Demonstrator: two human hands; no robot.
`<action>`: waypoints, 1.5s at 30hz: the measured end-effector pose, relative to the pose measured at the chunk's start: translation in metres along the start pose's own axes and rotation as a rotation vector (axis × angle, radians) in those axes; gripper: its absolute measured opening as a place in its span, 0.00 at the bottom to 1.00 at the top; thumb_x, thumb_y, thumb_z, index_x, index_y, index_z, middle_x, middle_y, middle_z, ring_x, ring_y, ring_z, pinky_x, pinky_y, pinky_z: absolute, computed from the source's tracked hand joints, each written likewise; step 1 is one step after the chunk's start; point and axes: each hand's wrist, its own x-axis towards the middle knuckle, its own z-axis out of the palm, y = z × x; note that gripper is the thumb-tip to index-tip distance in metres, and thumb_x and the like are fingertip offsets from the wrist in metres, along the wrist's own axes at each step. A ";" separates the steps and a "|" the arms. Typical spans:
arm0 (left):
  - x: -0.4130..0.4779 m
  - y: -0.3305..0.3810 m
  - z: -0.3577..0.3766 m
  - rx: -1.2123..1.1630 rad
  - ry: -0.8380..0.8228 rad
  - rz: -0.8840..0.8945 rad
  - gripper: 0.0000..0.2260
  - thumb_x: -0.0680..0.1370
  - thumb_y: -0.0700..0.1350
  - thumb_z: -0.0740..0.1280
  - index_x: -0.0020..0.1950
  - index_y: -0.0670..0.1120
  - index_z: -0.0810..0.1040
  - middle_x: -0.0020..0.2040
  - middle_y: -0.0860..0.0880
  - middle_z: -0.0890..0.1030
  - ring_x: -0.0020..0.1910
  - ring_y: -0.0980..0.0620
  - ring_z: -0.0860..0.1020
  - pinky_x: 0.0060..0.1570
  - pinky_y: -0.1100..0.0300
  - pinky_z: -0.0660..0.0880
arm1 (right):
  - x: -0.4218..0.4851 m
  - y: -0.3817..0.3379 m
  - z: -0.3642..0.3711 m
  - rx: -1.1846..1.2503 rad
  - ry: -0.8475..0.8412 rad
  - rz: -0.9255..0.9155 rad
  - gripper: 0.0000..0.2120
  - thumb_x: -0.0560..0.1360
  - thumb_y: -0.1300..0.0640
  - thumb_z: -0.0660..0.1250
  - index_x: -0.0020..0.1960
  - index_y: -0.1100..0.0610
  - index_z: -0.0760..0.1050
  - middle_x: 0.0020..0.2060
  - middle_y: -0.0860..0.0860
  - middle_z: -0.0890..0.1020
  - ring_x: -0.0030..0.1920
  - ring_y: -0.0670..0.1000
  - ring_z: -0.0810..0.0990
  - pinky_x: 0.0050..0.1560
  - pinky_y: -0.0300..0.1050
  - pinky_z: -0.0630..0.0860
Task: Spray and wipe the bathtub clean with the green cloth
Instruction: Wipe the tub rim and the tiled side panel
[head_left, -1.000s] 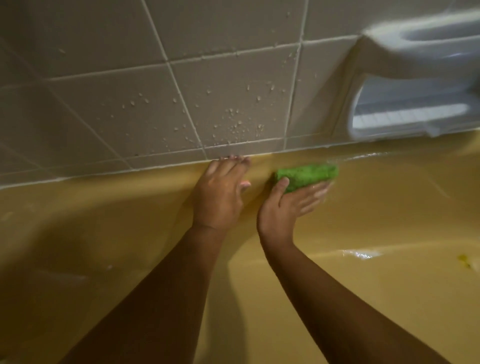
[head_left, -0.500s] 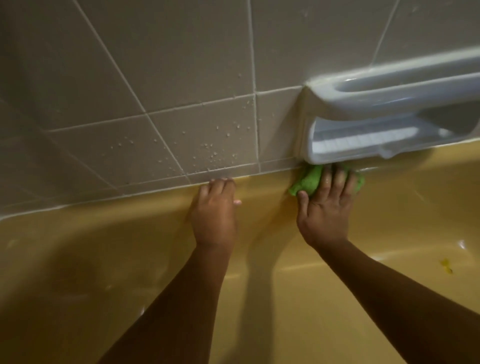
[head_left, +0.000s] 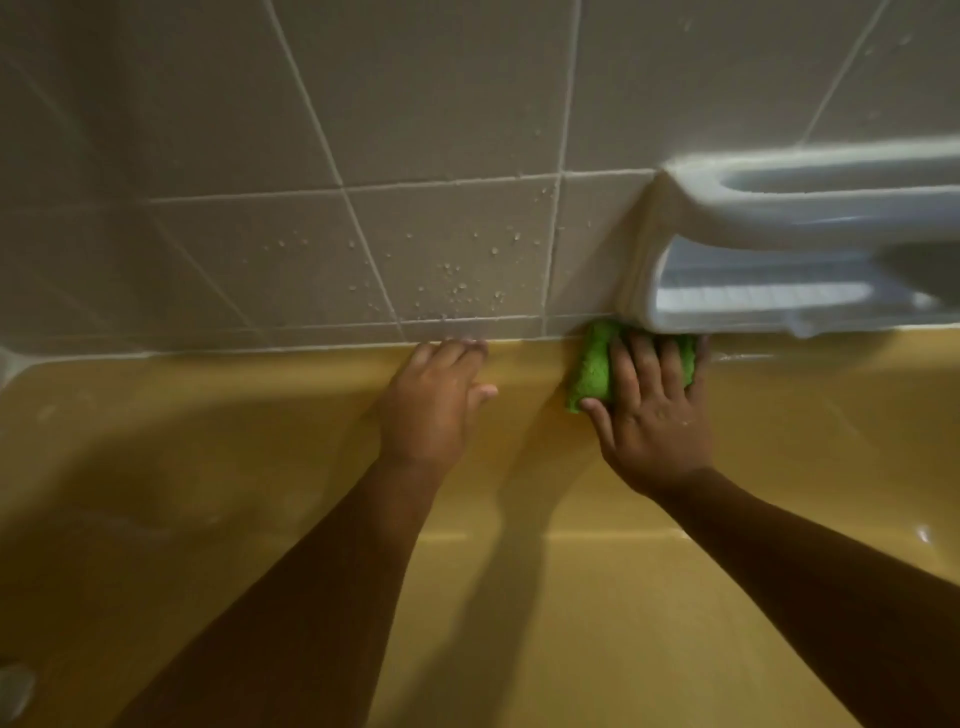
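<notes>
- Head view: cloth (head_left: 592, 369) lies bunched on the tub's (head_left: 208, 467) far ledge, just past frame centre toward 3 o'clock. It's tucked under the soap dish's (head_left: 779, 260) left corner, touching or nearly touching it.
- R hand (head_left: 652, 415) lies flat on top of the cloth. Its fingers (head_left: 644, 358) are straight and spread, pressing down rather than curled round it. The thumb sits at the cloth's 7 o'clock edge. Green shows at 9 o'clock of the fingers and a bit at 2 o'clock.
- Progress, as a guess: mid-wipe, on the ledge where tub meets wall.
  - A wet sheen on the ledge at 3 o'clock of the cloth suggests that strip has been sprayed or wiped.
  - No spray bottle in view, so I can't tell whether spraying is finished.
  - The rest of the ledge toward 9 o'clock, the inner wall and the floor at 6 o'clock look dull. Can't tell if they're wiped yet; likely left to do.
- R forearm comes in from 5 o'clock, wrist bent a little, palm down.
- L hand (head_left: 431, 405) is at 9 o'clock of the cloth, near it but apart. Palm flat on the ledge, fingers relaxed and straight, holding nothing, tips at the grout line. It looks like a brace for leaning in. L forearm comes in from 7 o'clock.
- Tiles (head_left: 415, 130) fill 12 o'clock, with droplets (head_left: 457, 286) beading just above the L hand.
</notes>
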 end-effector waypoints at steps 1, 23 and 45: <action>-0.002 -0.008 -0.002 -0.017 -0.014 0.018 0.23 0.75 0.51 0.77 0.69 0.49 0.80 0.63 0.52 0.83 0.59 0.46 0.79 0.51 0.56 0.78 | 0.003 -0.009 0.000 -0.006 -0.011 0.007 0.35 0.83 0.39 0.57 0.81 0.61 0.60 0.79 0.62 0.63 0.81 0.67 0.55 0.78 0.74 0.46; -0.101 -0.278 -0.090 0.163 -0.126 -0.180 0.25 0.79 0.45 0.70 0.76 0.45 0.73 0.70 0.45 0.78 0.67 0.42 0.75 0.72 0.44 0.69 | 0.086 -0.340 0.016 0.194 -0.050 -0.293 0.32 0.85 0.42 0.58 0.80 0.61 0.62 0.76 0.60 0.68 0.76 0.66 0.62 0.79 0.72 0.45; -0.152 -0.357 -0.198 0.018 -0.579 -0.755 0.34 0.79 0.58 0.72 0.80 0.49 0.63 0.65 0.44 0.81 0.63 0.40 0.79 0.62 0.49 0.76 | 0.148 -0.516 -0.009 0.433 -0.300 -0.562 0.28 0.84 0.36 0.48 0.80 0.44 0.64 0.76 0.52 0.70 0.75 0.59 0.67 0.76 0.62 0.59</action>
